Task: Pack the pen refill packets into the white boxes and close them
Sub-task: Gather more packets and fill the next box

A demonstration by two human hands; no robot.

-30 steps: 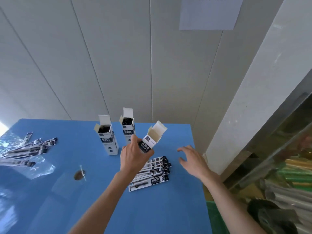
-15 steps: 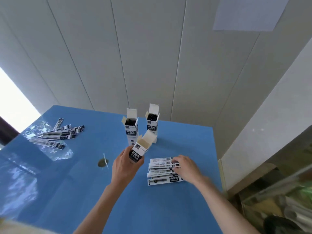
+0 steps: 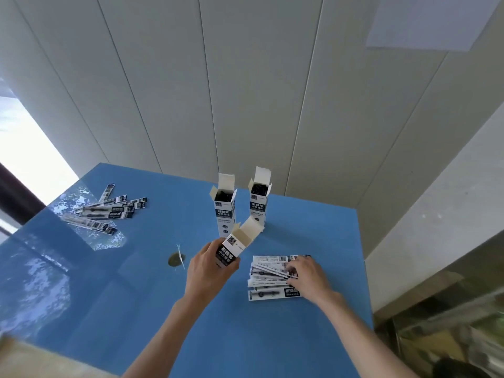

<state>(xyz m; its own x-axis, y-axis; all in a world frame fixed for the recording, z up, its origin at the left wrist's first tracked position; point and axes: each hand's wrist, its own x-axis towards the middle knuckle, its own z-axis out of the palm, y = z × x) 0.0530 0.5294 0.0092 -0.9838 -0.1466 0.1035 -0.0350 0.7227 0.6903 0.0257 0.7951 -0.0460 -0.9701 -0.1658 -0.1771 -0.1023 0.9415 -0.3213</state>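
My left hand (image 3: 208, 271) grips a white box (image 3: 236, 246) with its top flap open, tilted to the right above the blue table (image 3: 136, 309). Just right of it lies a stack of pen refill packets (image 3: 268, 279). My right hand (image 3: 308, 276) rests on that stack, with its fingers curled at the packets' right ends. Two more white boxes (image 3: 225, 211) (image 3: 259, 199) stand upright behind, flaps open, dark refills inside. A second pile of packets (image 3: 109, 211) lies at the table's far left.
A round hole (image 3: 176, 260) with a thin white strip across it sits in the table left of my left hand. A panelled wall rises behind the table. To the right, past the table edge, stands a shelf with rolled items (image 3: 450, 336).
My right hand came down from the air onto the packet stack and now fingers its right end. The held box stayed tilted in my left hand. The camera view shifted left.
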